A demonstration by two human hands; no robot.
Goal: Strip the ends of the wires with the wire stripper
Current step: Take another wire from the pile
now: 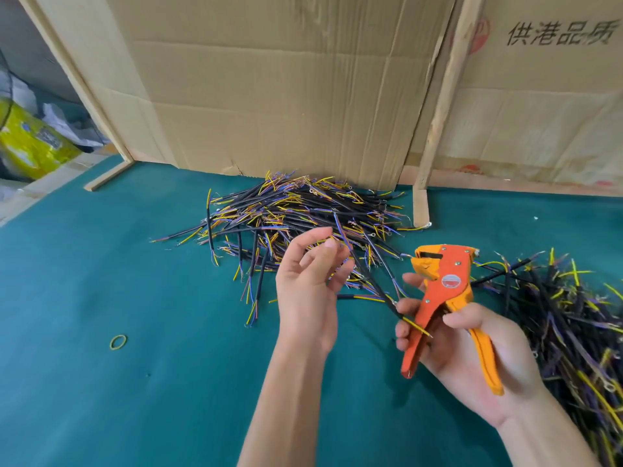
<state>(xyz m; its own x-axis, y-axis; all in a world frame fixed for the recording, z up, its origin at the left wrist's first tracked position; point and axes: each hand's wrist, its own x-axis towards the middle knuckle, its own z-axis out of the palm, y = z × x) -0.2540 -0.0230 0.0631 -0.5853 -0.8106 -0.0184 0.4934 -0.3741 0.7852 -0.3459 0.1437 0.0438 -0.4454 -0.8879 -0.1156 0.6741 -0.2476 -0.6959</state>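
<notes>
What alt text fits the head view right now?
The right hand grips an orange wire stripper while the left hand pinches one end of a black wire. Wire piles lie on a green table.

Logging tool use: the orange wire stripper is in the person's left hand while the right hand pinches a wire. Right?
Reversed. In the head view the right hand holds the orange wire stripper, and the left hand pinches the wire.
</notes>
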